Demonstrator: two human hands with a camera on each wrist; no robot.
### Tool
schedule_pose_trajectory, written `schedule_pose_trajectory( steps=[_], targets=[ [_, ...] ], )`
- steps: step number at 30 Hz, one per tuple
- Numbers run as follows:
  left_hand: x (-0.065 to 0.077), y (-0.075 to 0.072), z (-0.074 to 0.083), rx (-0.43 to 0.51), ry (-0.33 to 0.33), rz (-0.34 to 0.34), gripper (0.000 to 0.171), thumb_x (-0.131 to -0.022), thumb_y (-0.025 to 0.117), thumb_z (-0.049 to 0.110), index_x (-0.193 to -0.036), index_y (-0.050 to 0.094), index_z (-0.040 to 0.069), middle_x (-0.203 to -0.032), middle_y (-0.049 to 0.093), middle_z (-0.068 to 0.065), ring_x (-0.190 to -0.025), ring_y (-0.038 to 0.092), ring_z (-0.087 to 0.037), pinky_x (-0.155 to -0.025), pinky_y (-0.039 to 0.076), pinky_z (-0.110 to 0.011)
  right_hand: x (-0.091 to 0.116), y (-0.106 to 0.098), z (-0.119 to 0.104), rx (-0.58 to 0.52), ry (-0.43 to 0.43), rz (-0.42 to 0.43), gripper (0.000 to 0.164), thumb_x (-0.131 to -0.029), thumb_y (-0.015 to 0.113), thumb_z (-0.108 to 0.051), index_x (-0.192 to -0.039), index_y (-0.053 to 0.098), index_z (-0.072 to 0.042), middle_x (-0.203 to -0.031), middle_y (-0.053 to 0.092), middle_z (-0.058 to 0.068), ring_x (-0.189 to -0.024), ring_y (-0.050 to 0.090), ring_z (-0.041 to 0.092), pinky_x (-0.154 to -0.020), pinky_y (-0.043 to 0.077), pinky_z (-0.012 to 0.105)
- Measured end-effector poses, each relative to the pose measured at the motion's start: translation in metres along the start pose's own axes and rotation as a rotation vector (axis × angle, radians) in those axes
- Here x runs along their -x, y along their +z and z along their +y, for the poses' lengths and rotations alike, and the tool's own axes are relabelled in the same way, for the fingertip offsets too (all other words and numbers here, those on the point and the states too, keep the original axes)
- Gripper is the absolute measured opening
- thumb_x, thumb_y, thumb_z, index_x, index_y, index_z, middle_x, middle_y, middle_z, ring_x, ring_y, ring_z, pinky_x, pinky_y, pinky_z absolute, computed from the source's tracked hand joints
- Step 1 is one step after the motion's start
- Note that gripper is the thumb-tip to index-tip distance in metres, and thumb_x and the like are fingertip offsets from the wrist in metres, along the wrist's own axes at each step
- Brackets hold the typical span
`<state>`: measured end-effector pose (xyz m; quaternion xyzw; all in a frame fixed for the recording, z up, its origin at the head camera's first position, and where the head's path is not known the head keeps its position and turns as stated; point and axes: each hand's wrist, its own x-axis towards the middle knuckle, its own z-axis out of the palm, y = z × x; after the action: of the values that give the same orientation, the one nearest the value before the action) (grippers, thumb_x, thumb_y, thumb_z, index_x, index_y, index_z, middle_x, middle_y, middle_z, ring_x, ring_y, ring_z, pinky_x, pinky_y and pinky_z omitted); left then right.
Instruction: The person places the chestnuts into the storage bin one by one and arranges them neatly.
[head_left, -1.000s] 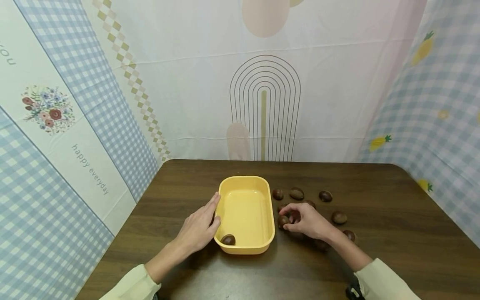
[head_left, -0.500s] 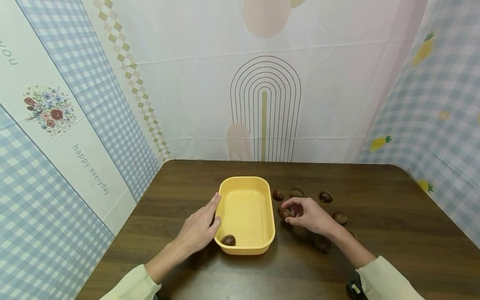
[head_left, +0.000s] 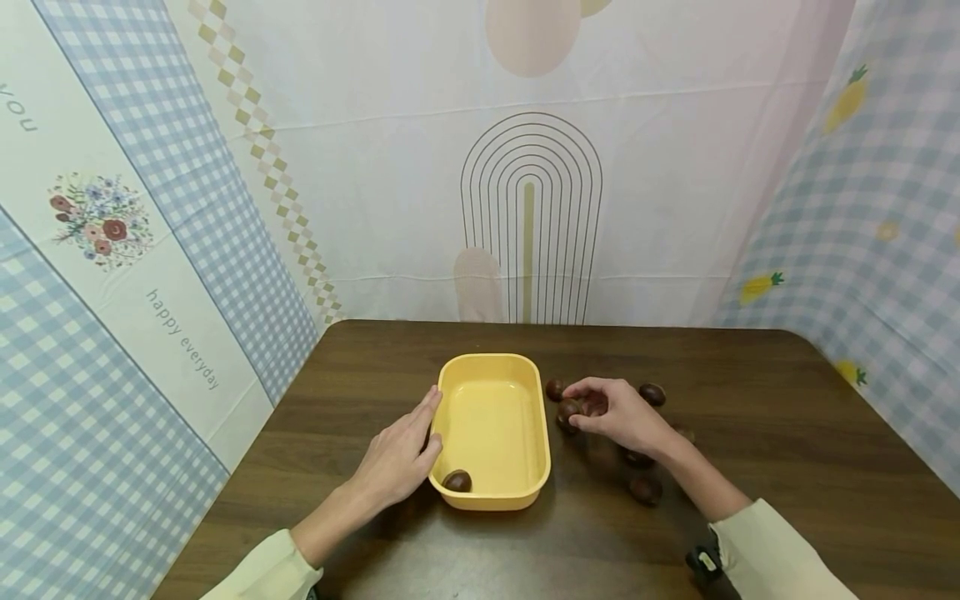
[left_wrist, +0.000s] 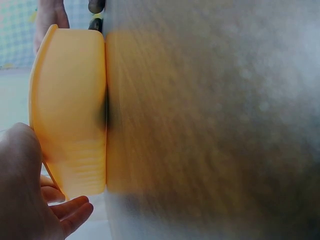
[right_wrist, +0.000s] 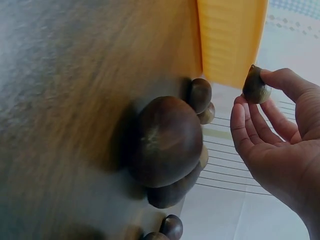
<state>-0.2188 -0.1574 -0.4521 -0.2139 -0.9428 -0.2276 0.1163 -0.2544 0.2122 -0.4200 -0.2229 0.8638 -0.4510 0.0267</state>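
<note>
In the head view, a yellow plastic box (head_left: 491, 502) stands on the table with one chestnut (head_left: 457, 481) in its near left corner. My left hand (head_left: 396, 454) rests along the box's left side, fingers extended and thumb by the rim. Between thumb and fingertips, my right hand (head_left: 626, 414) pinches a chestnut (head_left: 567, 410) just right of the box. The right wrist view shows this held chestnut (right_wrist: 256, 87) lifted off the table, close to the box's wall (right_wrist: 231, 45).
Several loose chestnuts lie right of the box, including one behind the right hand (head_left: 554, 389), one farther right (head_left: 652, 394) and one nearer (head_left: 645, 490). The right hand and forearm partly cover others. A patterned cloth (head_left: 405, 208) hangs behind the brown table (head_left: 375, 358).
My right hand has moved away from me and upward, keeping a chestnut in its fingertips. The left hand and the box have stayed in place.
</note>
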Motion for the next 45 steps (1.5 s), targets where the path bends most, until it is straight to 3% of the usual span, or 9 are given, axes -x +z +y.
schedule_pose_trajectory(
  steps=[11,20,25,35,45],
  targets=[
    [0.0,0.0,0.0,0.001,0.006,0.005,0.063,-0.105,0.057,0.018,-0.164,0.04,0.004,-0.169,0.037,-0.008,-0.14,0.055,-0.034,-0.104,0.051,-0.058,-0.01,-0.005,-0.009,0.008,-0.004,0.015,0.035,-0.094,0.079,-0.008,-0.127,0.071,0.001,-0.119,0.073,0.012,-0.1,0.067,0.023,-0.084,0.057,0.034],
    [0.0,-0.001,0.0,-0.001,0.002,0.001,0.063,-0.105,0.057,0.019,-0.164,0.039,0.005,-0.17,0.033,-0.003,-0.141,0.055,-0.033,-0.105,0.05,-0.057,-0.019,-0.003,-0.013,0.007,-0.043,0.019,0.037,-0.093,0.08,-0.01,-0.126,0.071,0.003,-0.117,0.074,0.011,-0.097,0.068,0.021,-0.083,0.058,0.032],
    [0.0,-0.001,0.0,0.011,0.007,-0.001,0.063,-0.105,0.057,0.018,-0.164,0.04,0.004,-0.17,0.034,-0.006,-0.143,0.053,-0.033,-0.107,0.048,-0.057,-0.023,-0.001,-0.017,0.012,-0.048,0.016,0.036,-0.094,0.08,-0.012,-0.126,0.071,0.001,-0.116,0.074,0.01,-0.097,0.068,0.02,-0.084,0.057,0.035],
    [0.0,-0.002,0.0,0.056,0.01,-0.008,0.062,-0.105,0.057,0.016,-0.163,0.04,0.002,-0.17,0.032,-0.006,-0.149,0.045,-0.03,-0.116,0.041,-0.052,-0.032,0.011,-0.027,-0.022,-0.053,-0.012,0.037,-0.093,0.079,-0.009,-0.127,0.071,0.002,-0.112,0.074,0.009,-0.095,0.067,0.02,-0.08,0.057,0.031],
    [-0.001,0.002,-0.001,0.104,0.015,0.021,0.062,-0.104,0.058,0.013,-0.161,0.04,-0.002,-0.169,0.035,-0.01,-0.15,0.043,-0.031,-0.117,0.04,-0.053,-0.04,0.03,-0.035,-0.07,-0.094,-0.05,0.036,-0.091,0.08,-0.004,-0.125,0.071,0.005,-0.109,0.072,0.013,-0.09,0.066,0.022,-0.075,0.056,0.028]
  ],
)
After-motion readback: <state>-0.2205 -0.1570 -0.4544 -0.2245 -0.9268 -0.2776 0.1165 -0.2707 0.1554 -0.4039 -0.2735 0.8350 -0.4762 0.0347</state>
